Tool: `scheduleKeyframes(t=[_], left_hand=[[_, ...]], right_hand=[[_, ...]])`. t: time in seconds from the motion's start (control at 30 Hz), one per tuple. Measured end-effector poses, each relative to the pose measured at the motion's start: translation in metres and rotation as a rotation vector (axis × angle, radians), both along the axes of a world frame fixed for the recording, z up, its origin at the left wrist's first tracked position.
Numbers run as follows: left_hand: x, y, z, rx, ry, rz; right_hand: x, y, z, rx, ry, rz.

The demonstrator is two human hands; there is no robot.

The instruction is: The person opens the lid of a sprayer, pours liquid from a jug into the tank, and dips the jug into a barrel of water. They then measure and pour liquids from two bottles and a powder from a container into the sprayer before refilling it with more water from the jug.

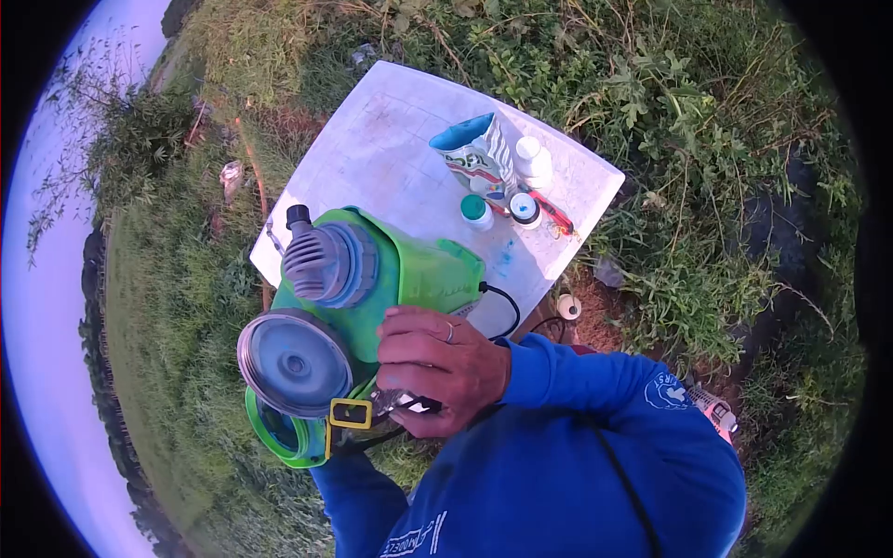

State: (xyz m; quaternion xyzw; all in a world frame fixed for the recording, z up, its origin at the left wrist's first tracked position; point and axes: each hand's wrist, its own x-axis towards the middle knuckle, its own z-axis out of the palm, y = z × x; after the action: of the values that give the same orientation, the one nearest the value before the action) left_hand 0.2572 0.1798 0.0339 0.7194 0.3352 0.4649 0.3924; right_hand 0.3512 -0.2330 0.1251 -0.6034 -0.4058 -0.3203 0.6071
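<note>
A bright green plastic tank, which looks like a sprayer, fills the space before my chest. A ribbed grey fitting with a black tip sits on it. Below that is a large round grey screw cap, beside a green ring-shaped opening. My right hand presses against the tank's near side, fingers curled. Under its fingers shows a shiny dark-and-light piece I cannot make out. Near it hangs a yellow buckle. My left sleeve runs up behind the tank; my left hand is hidden.
A white table carries an open printed pouch, a white bottle, a green-capped bottle, a white-lidded jar and a red tool. On the ground are a small cup and a pinkish bottle. Grass surrounds everything.
</note>
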Motion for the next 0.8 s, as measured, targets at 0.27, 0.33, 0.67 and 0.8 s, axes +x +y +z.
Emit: scheduleKeyframes(t=[0.27,0.33,0.67,0.8], left_hand=[[-0.009,0.003,-0.008,-0.206,-0.159,0.040],[-0.015,0.002,-0.017,-0.260,-0.195,0.053],[-0.167,-0.001,-0.110,-0.735,0.048,0.175],[-0.221,-0.098,-0.139,-0.836,-0.034,0.189]], right_hand=[[0.004,-0.089,-0.122,-0.247,0.660,-0.256],[0.008,-0.114,-0.182,-0.312,0.878,-0.328],[0.106,-0.159,-0.264,-0.414,0.814,-0.541],[0.140,-0.146,-0.291,-0.464,0.868,-0.531]])
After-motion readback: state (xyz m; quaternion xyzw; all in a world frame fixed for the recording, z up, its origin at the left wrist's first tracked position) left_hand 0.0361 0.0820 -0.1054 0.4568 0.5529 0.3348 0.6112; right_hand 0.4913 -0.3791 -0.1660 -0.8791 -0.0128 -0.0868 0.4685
